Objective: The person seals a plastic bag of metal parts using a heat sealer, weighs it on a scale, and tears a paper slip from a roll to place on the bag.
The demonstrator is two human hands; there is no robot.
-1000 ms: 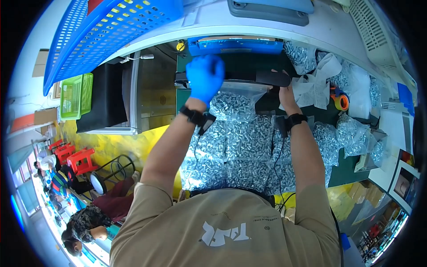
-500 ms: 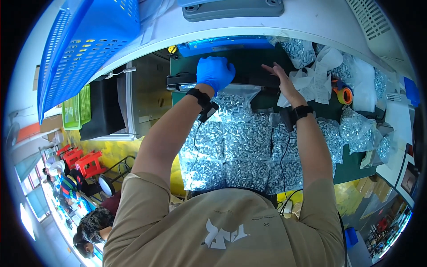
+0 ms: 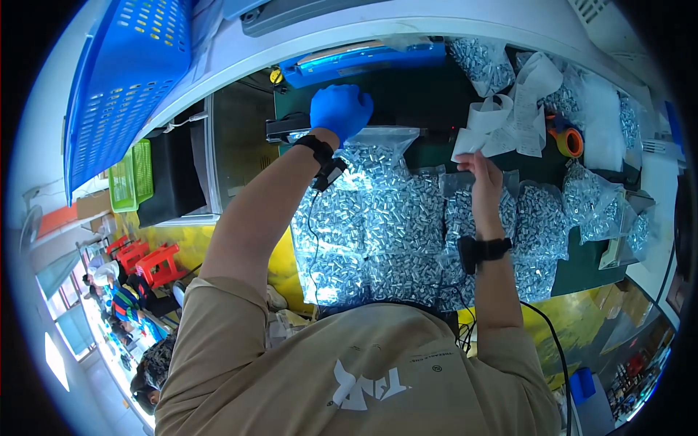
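My left hand point(image 3: 342, 112), in a blue glove, is closed in a fist over the left part of a long black bar point(image 3: 407, 112), which looks like the arm of a bag sealer. The mouth of a clear plastic bag point(image 3: 382, 156) full of small metal cylinders lies against the near side of this bar. My bare right hand point(image 3: 487, 182) is over another filled bag point(image 3: 459, 211), its fingers loosely bent and partly apart. Its fingertips come close to a curled white paper strip point(image 3: 480, 138); whether they touch it I cannot tell. Nothing shows in the right hand.
Several filled bags point(image 3: 403, 272) cover the near side of the green table. A blue long-shaped device point(image 3: 363, 62) stands at the back; orange tape point(image 3: 567, 142) and more bags point(image 3: 592, 200) are at right. A blue basket point(image 3: 131, 94) is upper left. People sit far left.
My right hand has left the black bar and come toward me, its fingers bending from outstretched. The left fist stays on the bar. The whole view has shifted slightly.
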